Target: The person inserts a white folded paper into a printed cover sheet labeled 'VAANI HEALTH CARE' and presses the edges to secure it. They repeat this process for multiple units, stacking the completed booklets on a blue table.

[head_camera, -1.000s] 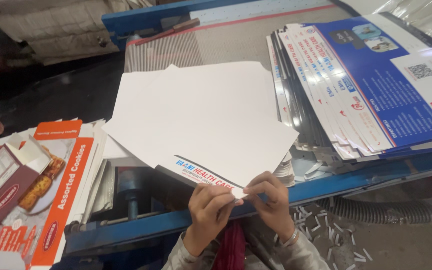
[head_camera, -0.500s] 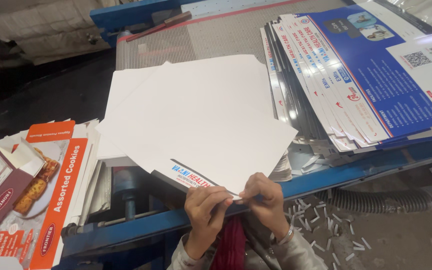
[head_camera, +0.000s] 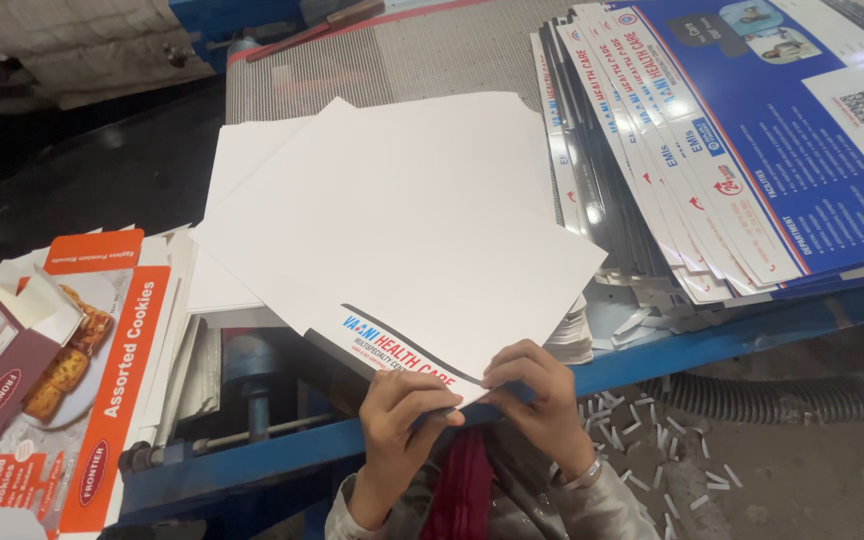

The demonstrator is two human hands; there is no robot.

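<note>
- A stack of large white card sheets (head_camera: 392,230) lies tilted on the table, its near corner jutting over the blue metal table edge (head_camera: 712,345); a printed strip with a dark curve shows at that corner
- The left hand (head_camera: 397,430) pinches the near corner from below and on top, fingers closed on the sheets
- The right hand (head_camera: 542,400) grips the same corner just beside it, fingers curled over the top sheet
- To the right, a fanned pile of blue-and-white printed boards (head_camera: 732,140) lies close to the white stack
- To the left, flat orange biscuit-box cartons (head_camera: 102,370) lie stacked
- Small white paper offcuts (head_camera: 652,450) are scattered on the floor under the table, near a ribbed grey hose (head_camera: 782,400)
</note>
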